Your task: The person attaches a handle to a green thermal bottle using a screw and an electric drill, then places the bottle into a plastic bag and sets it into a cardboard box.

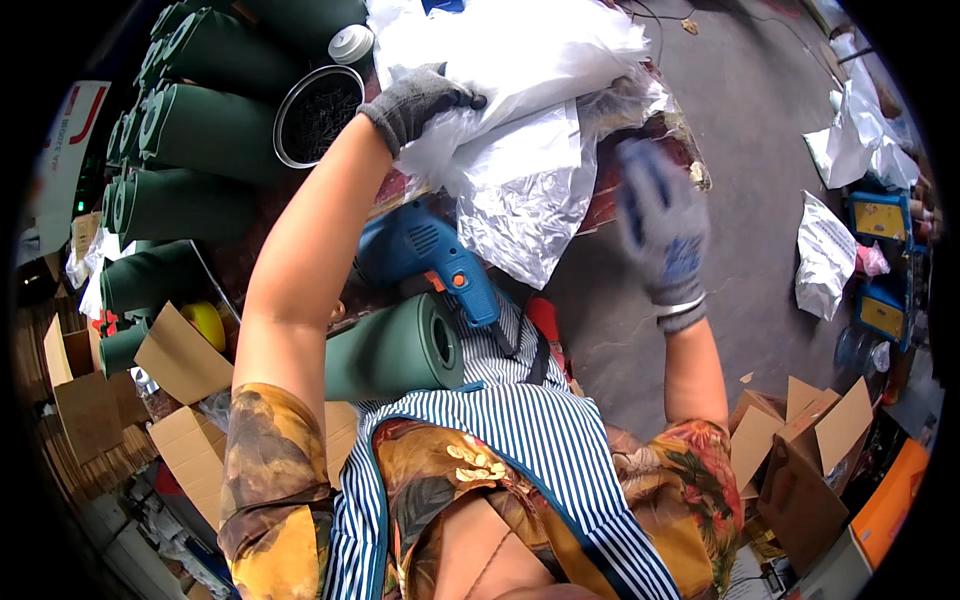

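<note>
A pile of white plastic bags (530, 60) lies over the dark red table, and a crinkled clear-and-white sheet hangs off its near edge. My left hand (420, 105), in a grey glove, grips the left side of the pile, its fingers curled over the plastic. My right hand (665, 225), in a grey glove with a blue mark, is in the air right of the table corner, fingers stretched out and blurred by motion, with nothing seen in it. Below the left hand sits a blue power drill (435, 260) with orange buttons. Near my lap lies a green roll (395, 350).
Green rolls (200, 125) are stacked at the left. Beside my left forearm stands a round metal bowl (318, 115) of small dark pieces, with a white lidded container (350, 44) behind it. Open cardboard boxes (810, 450) stand lower right; a white bag (825, 255) lies on the floor.
</note>
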`<state>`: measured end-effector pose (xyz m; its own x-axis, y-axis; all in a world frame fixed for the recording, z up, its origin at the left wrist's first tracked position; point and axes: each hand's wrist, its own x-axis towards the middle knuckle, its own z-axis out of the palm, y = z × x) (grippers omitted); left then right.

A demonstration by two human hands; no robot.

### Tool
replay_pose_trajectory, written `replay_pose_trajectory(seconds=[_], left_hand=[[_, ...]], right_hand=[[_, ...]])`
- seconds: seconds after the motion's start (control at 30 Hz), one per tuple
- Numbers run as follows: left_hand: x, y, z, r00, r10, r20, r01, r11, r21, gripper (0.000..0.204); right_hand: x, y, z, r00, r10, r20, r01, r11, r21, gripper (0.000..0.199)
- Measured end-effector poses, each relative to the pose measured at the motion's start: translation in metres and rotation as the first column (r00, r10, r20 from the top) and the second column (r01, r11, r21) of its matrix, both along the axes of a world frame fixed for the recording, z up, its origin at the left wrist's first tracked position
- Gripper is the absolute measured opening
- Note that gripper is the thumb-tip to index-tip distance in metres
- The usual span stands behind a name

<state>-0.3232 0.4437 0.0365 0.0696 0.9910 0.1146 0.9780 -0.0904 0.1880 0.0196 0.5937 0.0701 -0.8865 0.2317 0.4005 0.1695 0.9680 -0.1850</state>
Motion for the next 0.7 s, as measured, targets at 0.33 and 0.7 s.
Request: replay_pose_trajectory(seconds=[0.33,0.7], left_hand=[[0.002,0.029,0.048,0.457,0.497,0.738,-0.411,0.853,-0.321,0.039],[0.031,0.023,0.049,0.524,0.519,0.675,-0.381,0.852,-0.36,0.053]], right_hand=[[-0.229,-0.012,-0.105,0.962,0.272,0.008,-0.26,0.926,-0.274,0.056],[-0.123,-0.049,-0.049,0.958,0.098,0.269,-0.095,0.995,-0.025,0.057]])
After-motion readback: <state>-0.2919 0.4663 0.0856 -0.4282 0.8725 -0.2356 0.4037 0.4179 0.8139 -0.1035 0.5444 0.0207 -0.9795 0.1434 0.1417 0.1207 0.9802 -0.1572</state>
